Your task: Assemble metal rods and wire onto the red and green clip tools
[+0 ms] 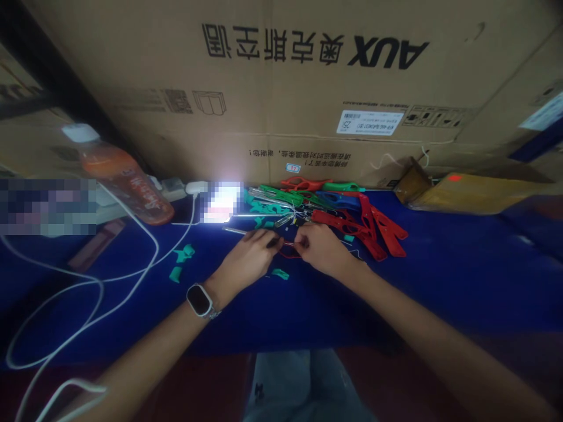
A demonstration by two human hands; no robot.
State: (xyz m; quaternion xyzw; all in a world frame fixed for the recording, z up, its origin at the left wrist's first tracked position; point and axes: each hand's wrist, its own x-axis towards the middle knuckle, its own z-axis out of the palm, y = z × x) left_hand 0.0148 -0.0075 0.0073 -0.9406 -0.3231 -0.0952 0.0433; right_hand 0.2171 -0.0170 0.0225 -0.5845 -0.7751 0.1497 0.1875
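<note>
We pinch a thin, flexible red wire [289, 256] between the fingertips of our left hand [250, 256] and right hand [323, 249], which nearly meet above the blue tabletop [457, 275]. A slim silver metal rod [234, 231] shows beside our left knuckles; we cannot tell whether we grip it. Just below the wire lies a small green plastic scrap [280, 274]. Beyond our right hand we have a pile of long red plastic handles [385, 228], near green plastic handles [281, 195]. Farther left, a clear bottle of orange drink [127, 184] leans above a looping white cable [152, 258].
</note>
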